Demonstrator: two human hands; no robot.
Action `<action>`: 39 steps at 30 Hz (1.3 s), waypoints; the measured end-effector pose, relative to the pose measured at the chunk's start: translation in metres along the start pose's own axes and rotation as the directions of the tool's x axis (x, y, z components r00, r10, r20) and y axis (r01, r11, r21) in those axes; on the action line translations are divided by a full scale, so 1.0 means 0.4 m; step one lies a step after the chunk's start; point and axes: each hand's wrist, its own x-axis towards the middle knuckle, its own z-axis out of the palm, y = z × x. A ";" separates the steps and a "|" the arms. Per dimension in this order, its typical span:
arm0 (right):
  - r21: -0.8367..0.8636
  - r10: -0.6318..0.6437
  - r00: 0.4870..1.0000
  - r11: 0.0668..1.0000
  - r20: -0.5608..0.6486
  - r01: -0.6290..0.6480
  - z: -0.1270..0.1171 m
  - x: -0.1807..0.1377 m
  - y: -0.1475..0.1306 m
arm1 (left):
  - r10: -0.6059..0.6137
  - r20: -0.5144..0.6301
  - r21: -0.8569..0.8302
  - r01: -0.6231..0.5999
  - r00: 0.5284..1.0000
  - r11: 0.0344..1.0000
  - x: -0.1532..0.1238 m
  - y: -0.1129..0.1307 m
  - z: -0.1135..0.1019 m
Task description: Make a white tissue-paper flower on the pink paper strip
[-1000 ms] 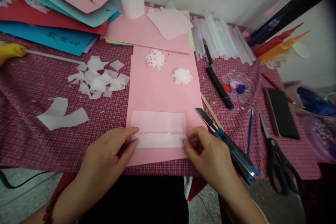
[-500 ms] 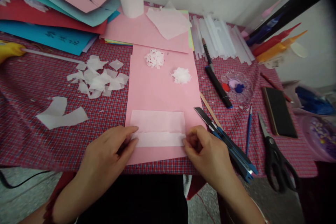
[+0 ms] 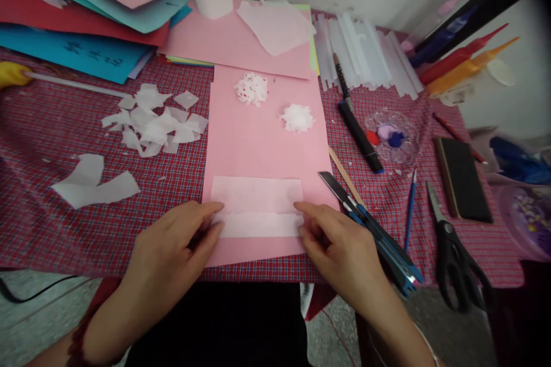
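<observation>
A strip of thin white tissue paper [image 3: 256,206] lies folded along its near edge on a pink sheet [image 3: 262,143]. My left hand [image 3: 172,249] pinches the strip's left end between thumb and fingers. My right hand [image 3: 338,246] pinches its right end, index finger laid on the top layer. Two small white paper flowers [image 3: 252,89] [image 3: 297,117] sit farther up the pink sheet.
A blue box cutter [image 3: 374,235] lies just right of my right hand, with black scissors [image 3: 454,255], a thin brush [image 3: 410,209], a black marker [image 3: 359,135] and a paint dish [image 3: 390,137] beyond. Tissue scraps [image 3: 150,123] lie left. Coloured card sheets [image 3: 86,6] are stacked at the back.
My right index finger has stretched forward onto the strip's upper right part. The left hand stays on the left end. The view has shifted slightly.
</observation>
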 end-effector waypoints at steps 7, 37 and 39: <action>0.021 0.009 1.000 1.000 0.022 -0.009 0.003 -0.002 0.003 | -0.007 0.019 -0.058 0.008 1.000 0.998 0.002 0.005 -0.015; 0.025 0.027 1.000 0.999 0.007 -0.027 0.001 -0.001 -0.005 | 0.042 0.007 -0.061 -0.042 0.999 0.997 -0.002 -0.001 -0.013; 0.026 0.022 1.000 0.999 -0.005 -0.022 0.003 -0.001 -0.003 | 0.054 0.009 -0.051 -0.054 0.998 0.997 -0.003 -0.004 -0.018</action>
